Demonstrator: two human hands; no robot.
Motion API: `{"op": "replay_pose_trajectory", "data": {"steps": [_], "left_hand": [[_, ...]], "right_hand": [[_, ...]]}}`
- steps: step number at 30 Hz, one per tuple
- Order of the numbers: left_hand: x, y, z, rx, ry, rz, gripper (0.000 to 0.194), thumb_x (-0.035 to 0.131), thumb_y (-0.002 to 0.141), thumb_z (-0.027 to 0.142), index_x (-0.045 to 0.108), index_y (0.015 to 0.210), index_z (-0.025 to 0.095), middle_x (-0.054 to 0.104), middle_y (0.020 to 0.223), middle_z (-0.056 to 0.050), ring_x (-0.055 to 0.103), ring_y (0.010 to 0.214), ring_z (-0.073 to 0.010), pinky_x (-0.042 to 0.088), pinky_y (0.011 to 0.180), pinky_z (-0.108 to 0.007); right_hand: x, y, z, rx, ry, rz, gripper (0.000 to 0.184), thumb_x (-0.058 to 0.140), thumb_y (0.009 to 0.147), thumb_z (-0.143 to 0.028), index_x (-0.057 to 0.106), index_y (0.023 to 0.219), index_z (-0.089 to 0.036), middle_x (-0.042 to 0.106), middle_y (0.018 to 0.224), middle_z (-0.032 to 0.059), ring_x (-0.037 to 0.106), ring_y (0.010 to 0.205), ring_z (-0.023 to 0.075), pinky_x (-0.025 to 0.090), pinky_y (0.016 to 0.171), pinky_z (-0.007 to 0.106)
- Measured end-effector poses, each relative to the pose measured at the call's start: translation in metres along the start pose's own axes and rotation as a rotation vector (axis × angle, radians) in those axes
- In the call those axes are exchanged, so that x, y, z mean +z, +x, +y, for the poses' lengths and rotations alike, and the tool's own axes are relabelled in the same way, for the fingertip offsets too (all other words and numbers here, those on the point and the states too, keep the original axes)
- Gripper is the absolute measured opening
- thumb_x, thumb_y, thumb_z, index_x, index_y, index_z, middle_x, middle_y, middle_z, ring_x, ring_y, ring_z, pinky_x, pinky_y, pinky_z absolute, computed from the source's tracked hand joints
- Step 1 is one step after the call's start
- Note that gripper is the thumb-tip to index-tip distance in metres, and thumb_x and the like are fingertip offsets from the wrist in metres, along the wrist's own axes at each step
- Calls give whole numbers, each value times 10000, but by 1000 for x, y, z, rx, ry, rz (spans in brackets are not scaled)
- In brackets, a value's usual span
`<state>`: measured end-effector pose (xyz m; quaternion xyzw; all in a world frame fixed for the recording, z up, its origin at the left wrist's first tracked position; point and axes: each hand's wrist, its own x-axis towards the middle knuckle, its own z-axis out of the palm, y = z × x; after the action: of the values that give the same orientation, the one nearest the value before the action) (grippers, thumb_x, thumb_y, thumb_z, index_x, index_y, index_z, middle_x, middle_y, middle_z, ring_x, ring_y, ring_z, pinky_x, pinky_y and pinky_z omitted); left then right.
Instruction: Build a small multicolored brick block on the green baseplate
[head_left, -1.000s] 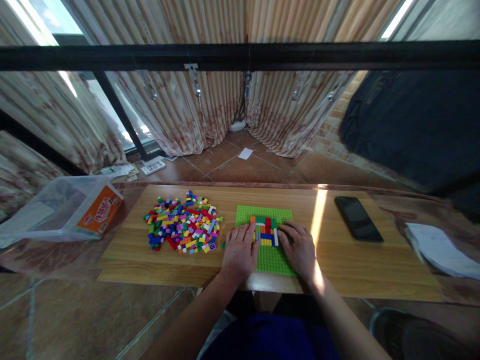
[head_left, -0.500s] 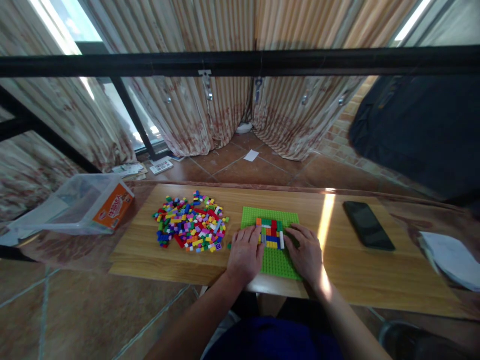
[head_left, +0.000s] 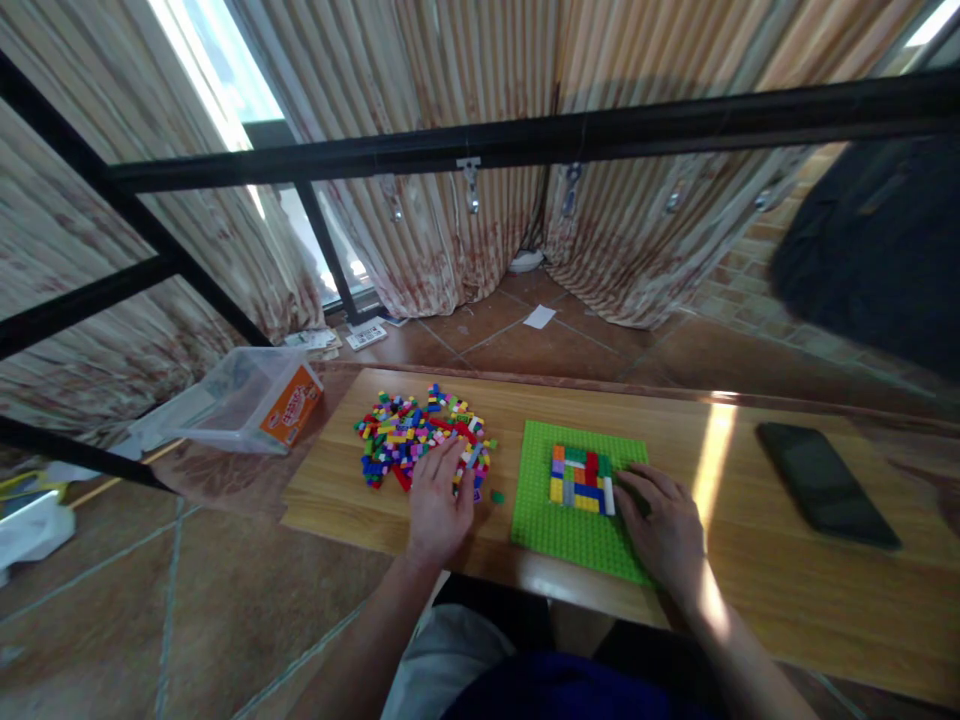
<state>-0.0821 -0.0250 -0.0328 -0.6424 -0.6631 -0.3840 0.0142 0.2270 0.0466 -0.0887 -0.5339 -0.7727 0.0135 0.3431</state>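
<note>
My left hand [head_left: 437, 505] reaches over the near right side of a pile of loose toy bricks [head_left: 405, 432], its thumb apart from the fingers. I see nothing held in it. A green baseplate [head_left: 536, 515] lies on the table, bearing a flat block of joined bricks [head_left: 581, 478] in orange, red, green, blue, yellow, grey and white. At the plate's right side rests my right hand [head_left: 664, 525], fingers loosely bent and apart. Its fingertips are close beside the white brick [head_left: 608, 496] at the block's right edge. One small green brick [head_left: 498, 496] lies alone between pile and plate.
A black phone [head_left: 825, 482] lies on the right of the wooden table [head_left: 720, 590]. To the left stands a clear plastic box [head_left: 240, 405] with an orange label. A black rail [head_left: 517, 145] crosses in front of the curtains.
My left hand has left the block of bricks and moved left to the pile. My right hand stays by the block's right edge. The view has turned left and tilted.
</note>
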Motion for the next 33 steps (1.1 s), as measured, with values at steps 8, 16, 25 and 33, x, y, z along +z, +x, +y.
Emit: {"op": "replay_pose_trajectory", "data": {"steps": [8, 16, 25, 33], "left_hand": [[-30, 41, -76, -187, 339, -17, 349, 482, 881, 281, 623, 1176, 159, 627, 1234, -126, 555, 1160, -276, 422, 1028, -441], [-11, 85, -71, -287, 553, -198, 283, 517, 850, 275, 685, 1056, 176, 616, 1264, -120, 532, 1156, -342, 416, 963, -503], [-21, 86, -58, -233, 405, -145, 228, 460, 848, 213, 639, 974, 149, 666, 1114, -141, 593, 1057, -310, 456, 914, -451], [4, 45, 51, -152, -323, -371, 237, 444, 899, 287, 638, 1014, 215, 709, 928, -37, 673, 785, -180, 526, 719, -301]], "right_hand": [[0, -1, 0, 10, -14, -7, 340, 505, 919, -457, 699, 1038, -204, 670, 1129, 105, 592, 1046, 272, 471, 916, 463], [-2, 1, -4, 18, -19, 2, 319, 515, 919, -440, 707, 1020, -206, 671, 1122, 100, 594, 1026, 270, 481, 912, 459], [-4, 4, -13, 62, 11, 1, 259, 547, 913, -375, 708, 1023, -205, 672, 1117, 108, 590, 1037, 275, 490, 905, 464], [-8, 8, -23, 109, 40, 6, 211, 561, 905, -302, 712, 1019, -210, 671, 1132, 98, 583, 1050, 267, 492, 915, 451]]}}
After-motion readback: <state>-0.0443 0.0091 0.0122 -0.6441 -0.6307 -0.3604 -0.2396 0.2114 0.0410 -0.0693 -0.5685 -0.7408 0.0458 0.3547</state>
